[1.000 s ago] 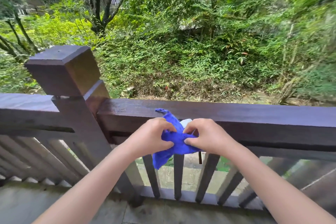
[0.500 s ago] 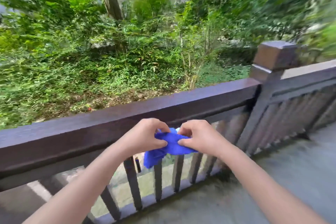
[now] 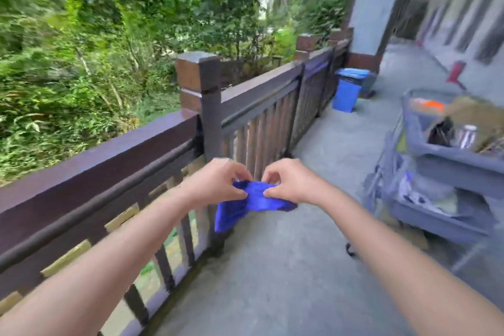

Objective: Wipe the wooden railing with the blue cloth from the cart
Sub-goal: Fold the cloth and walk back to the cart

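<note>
Far beyond the hands a blue bin [image 3: 345, 93] stands on the grey concrete floor [image 3: 272, 281] beside a pale pillar [image 3: 373, 0], a red object [image 3: 456, 71] sits blurred further right, and dense green bushes [image 3: 95, 49] fill the upper left

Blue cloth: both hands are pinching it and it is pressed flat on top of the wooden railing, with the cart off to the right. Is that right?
Not quite. The head view shows the blue cloth pinched between the left hand and right hand, but held in the air over the floor, clear of the wooden railing. The cart is indeed to the right.
</note>
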Motion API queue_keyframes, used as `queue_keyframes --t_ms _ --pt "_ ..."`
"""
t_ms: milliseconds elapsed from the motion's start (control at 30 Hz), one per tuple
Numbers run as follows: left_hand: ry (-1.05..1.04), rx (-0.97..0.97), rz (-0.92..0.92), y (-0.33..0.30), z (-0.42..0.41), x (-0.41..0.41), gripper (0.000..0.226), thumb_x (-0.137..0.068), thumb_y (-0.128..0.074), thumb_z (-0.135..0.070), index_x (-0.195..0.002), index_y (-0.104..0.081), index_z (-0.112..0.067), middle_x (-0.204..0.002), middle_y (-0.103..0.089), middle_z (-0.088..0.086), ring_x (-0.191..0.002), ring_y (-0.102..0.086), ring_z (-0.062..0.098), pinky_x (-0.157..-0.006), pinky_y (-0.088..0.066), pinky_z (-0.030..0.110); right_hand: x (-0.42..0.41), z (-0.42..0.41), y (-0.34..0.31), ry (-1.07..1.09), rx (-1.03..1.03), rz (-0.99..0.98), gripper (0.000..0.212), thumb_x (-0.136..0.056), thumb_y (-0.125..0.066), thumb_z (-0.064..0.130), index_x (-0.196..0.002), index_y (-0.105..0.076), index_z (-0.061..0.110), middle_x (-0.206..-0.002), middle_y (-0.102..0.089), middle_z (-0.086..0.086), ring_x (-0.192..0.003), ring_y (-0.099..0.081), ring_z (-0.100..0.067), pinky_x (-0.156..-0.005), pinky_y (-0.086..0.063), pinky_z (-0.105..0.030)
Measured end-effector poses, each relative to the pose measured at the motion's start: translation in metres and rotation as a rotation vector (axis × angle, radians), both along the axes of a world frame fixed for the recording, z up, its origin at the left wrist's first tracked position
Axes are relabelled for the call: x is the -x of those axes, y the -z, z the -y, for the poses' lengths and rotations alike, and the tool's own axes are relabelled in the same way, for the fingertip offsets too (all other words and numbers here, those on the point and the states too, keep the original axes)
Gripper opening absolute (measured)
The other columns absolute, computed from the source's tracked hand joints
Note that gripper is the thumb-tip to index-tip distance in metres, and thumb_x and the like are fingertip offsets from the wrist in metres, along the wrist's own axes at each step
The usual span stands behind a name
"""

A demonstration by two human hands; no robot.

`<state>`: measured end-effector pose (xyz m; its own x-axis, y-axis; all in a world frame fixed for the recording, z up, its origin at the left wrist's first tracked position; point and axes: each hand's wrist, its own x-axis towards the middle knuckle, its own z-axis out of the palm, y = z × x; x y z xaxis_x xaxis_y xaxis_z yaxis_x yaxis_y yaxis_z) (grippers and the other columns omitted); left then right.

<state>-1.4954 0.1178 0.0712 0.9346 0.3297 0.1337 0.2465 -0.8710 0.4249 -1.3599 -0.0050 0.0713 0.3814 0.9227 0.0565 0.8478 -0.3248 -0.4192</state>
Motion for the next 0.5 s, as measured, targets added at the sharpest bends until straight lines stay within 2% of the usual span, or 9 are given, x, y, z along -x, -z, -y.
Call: queue_keyframes --t_ms 100,167,233,400,500 --pt "0.093 0.014 0.017 0.002 -0.003 -0.047 0.020 -0.070 -0.067 -0.012 -0.089 -0.071 -0.017 -0.084 -0.070 -0.002 -0.073 -0.058 0.011 -0.060 -0.038 0.004 -0.036 0.009 0.001 0.112 0.020 0.027 0.011 -0.069 -0.066 0.020 -0.080 -0.070 0.022 -0.072 -0.060 0.006 -0.072 -0.056 -0.013 -0.064 -0.041 -0.022" --pt "0.144 0.020 0.015 0.008 -0.010 -0.075 0.019 -0.071 -0.068 -0.012 -0.089 -0.072 -0.017 -0.087 -0.071 0.000 -0.075 -0.061 0.014 -0.063 -0.043 0.010 -0.056 0.009 0.007 0.178 0.028 0.020 0.010 -0.069 -0.067 0.021 -0.079 -0.068 0.024 -0.069 -0.057 0.009 -0.071 -0.055 -0.012 -0.066 -0.047 -0.025" --pt "0.192 0.045 0.013 0.013 -0.020 -0.101 0.018 -0.071 -0.068 -0.011 -0.088 -0.073 -0.015 -0.088 -0.072 0.002 -0.078 -0.063 0.016 -0.067 -0.046 0.017 -0.075 0.005 0.013 0.229 0.037 0.022 0.009 -0.069 -0.066 0.021 -0.078 -0.068 0.023 -0.069 -0.057 0.009 -0.072 -0.056 -0.012 -0.072 -0.051 -0.030" --pt "0.275 0.095 0.036 0.010 -0.060 -0.163 0.017 -0.071 -0.062 -0.006 -0.080 -0.074 -0.015 -0.082 -0.074 0.005 -0.073 -0.065 0.015 -0.063 -0.045 0.014 -0.117 -0.028 0.013 0.365 0.044 -0.007 0.008 -0.068 -0.065 0.016 -0.074 -0.067 0.021 -0.066 -0.058 0.008 -0.071 -0.058 -0.013 -0.071 -0.053 -0.031" --pt "0.348 0.084 0.015 0.008 -0.088 -0.198 0.017 -0.071 -0.062 -0.005 -0.081 -0.073 -0.012 -0.082 -0.074 0.006 -0.068 -0.061 0.010 -0.064 -0.043 0.015 -0.142 -0.053 0.013 0.432 0.047 -0.018 0.009 -0.067 -0.064 0.017 -0.074 -0.068 0.021 -0.079 -0.069 0.001 -0.079 -0.063 -0.017 -0.076 -0.054 -0.033"
